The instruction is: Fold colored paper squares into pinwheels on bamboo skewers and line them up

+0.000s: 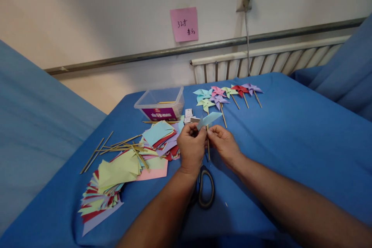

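In the middle of the head view I hold a light blue paper pinwheel (211,118) on a thin wooden stick (208,147). My left hand (192,143) is closed on the pinwheel, its thumb near the stick's top. From the other side my right hand (223,141) pinches at the stick's upper end, close to the left fingertips. Whatever lies between the fingertips is too small to make out. Below the hands, black-handled scissors (207,190) rest on the blue cloth, their blades mostly hidden by my left arm.
Several pinwheels on sticks (217,100) lie at the back. A clear plastic box (159,106) stands left of them, near small boxes (188,115). Coloured paper sheets (119,172) and loose sticks (116,147) spread over the left side. Behind are a wall rail (151,54) and radiator (270,58).
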`<state>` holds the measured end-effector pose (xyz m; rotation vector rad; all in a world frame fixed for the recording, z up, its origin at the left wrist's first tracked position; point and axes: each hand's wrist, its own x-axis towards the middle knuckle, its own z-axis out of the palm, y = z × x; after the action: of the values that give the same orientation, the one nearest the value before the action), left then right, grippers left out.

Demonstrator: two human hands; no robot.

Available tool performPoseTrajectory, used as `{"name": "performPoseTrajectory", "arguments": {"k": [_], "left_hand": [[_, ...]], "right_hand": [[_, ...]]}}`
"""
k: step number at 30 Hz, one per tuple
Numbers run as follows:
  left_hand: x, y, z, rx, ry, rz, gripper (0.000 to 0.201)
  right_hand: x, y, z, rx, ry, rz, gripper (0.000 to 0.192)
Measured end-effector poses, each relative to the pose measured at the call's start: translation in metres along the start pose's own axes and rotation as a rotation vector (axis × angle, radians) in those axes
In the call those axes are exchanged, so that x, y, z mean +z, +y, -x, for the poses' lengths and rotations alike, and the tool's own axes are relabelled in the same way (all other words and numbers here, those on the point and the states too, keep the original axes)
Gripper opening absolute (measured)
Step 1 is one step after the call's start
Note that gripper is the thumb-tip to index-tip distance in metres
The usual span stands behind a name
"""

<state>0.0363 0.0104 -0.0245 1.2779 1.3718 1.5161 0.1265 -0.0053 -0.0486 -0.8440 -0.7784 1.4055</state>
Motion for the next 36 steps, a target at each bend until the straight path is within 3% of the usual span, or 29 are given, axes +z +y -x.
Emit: {"name": "performPoseTrajectory", "arguments": {"k": [24,36], "left_hand": [[0.0004,0.0021,0.0005,0.023,0.019,-0.009,0.022],[-0.0010,0.0025,-0.0027,0.017,-0.120,0.050,0.022]], "right_hand": [[0.0011,0.0003,-0.0024,-0.021,0.007,0.038,0.037],[-0.0036,0.0074,-0.0069,-0.113,0.078,0.119,0.029]]}}
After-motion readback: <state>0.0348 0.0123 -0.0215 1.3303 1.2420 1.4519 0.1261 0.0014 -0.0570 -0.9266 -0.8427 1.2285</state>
